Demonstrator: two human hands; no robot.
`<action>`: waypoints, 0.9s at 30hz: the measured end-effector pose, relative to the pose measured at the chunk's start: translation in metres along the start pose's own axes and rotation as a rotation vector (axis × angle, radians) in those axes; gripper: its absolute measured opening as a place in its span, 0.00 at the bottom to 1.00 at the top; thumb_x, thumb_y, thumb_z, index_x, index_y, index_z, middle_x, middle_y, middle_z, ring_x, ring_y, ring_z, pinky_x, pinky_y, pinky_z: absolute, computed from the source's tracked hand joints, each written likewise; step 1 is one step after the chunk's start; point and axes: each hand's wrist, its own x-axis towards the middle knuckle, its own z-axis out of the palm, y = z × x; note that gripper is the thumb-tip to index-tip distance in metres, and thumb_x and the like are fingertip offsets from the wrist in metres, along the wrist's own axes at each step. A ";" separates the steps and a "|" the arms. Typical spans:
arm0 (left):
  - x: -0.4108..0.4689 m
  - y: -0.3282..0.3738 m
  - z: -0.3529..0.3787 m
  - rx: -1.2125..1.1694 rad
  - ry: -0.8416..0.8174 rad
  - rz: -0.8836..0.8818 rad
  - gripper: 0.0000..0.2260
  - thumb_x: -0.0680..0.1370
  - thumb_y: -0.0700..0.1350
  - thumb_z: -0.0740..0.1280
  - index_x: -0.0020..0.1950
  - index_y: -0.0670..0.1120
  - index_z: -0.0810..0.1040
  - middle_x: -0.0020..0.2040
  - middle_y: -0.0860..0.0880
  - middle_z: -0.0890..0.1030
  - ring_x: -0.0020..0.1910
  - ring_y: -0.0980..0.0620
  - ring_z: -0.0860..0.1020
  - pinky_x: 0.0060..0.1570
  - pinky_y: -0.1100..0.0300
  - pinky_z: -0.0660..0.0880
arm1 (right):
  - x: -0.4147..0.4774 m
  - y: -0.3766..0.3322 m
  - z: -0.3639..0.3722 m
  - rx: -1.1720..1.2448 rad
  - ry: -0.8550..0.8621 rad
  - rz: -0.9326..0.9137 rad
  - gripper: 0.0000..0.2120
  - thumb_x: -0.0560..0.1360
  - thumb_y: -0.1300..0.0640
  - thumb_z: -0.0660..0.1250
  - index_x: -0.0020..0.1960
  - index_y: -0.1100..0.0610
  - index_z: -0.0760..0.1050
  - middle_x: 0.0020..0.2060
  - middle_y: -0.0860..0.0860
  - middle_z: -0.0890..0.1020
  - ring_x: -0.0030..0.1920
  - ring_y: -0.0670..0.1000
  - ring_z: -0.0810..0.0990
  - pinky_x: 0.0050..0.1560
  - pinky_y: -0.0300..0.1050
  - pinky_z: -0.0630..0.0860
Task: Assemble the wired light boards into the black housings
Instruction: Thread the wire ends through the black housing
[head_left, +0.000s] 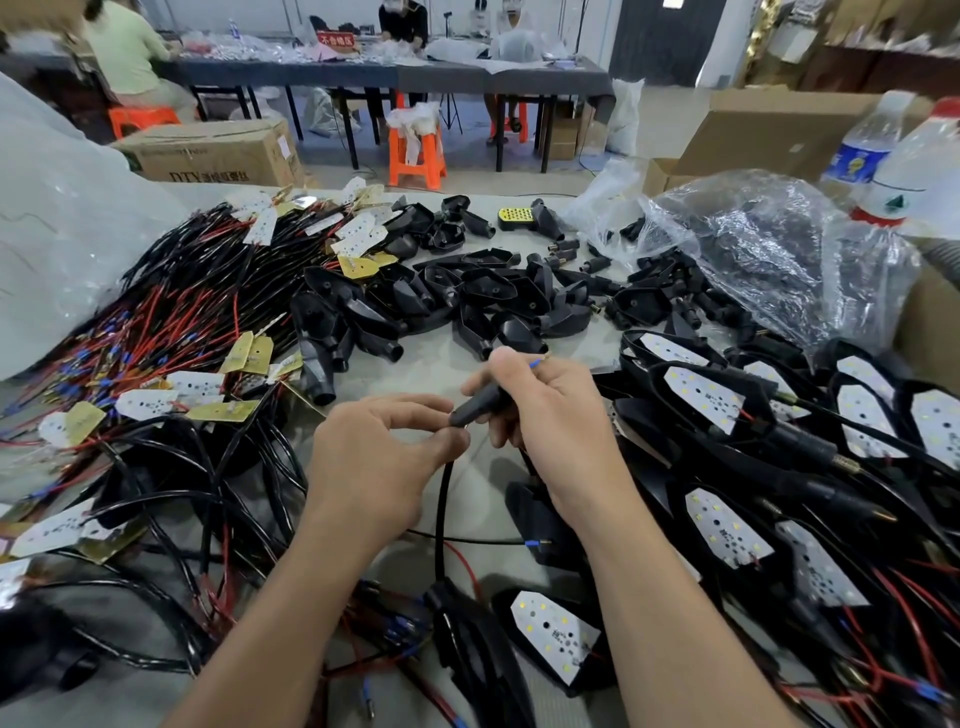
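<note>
At the middle of the bench (441, 358), both hands work on one piece. See the right hand (550, 415) — its fingers (483, 384) curl round a black housing (475, 406) by the narrow stem, with a blue-tipped wire (535, 364) poking out above the knuckles. Now the left hand (384, 457): it pinches the black cable (442, 514) right at the stem's mouth, and the cable drops toward the near edge. Off to the left lies a tangled heap of wired light boards (156, 332). Further back, empty housings (483, 291) lie scattered. On the right — finished units (706, 400), white boards seated in black shells, stacked near a clear plastic bag (753, 244).
</note>
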 end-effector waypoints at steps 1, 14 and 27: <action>0.000 0.000 -0.001 -0.037 -0.018 0.002 0.07 0.66 0.50 0.82 0.36 0.61 0.87 0.46 0.66 0.85 0.50 0.65 0.82 0.52 0.62 0.74 | 0.001 0.001 0.000 0.015 0.010 0.001 0.20 0.81 0.48 0.61 0.39 0.56 0.84 0.31 0.62 0.81 0.28 0.51 0.74 0.35 0.45 0.70; 0.006 0.005 -0.002 -0.632 -0.134 -0.367 0.08 0.81 0.38 0.67 0.48 0.43 0.86 0.40 0.45 0.86 0.33 0.54 0.83 0.32 0.65 0.78 | -0.004 -0.001 0.002 -0.045 -0.075 -0.113 0.17 0.81 0.50 0.60 0.44 0.55 0.84 0.33 0.59 0.84 0.26 0.52 0.74 0.32 0.42 0.70; 0.017 -0.006 -0.032 -0.925 -0.010 -0.245 0.05 0.73 0.47 0.73 0.39 0.49 0.88 0.33 0.52 0.79 0.24 0.58 0.64 0.25 0.69 0.64 | -0.008 0.000 -0.002 0.011 0.042 -0.018 0.13 0.85 0.58 0.60 0.49 0.62 0.81 0.31 0.54 0.84 0.29 0.53 0.81 0.30 0.45 0.77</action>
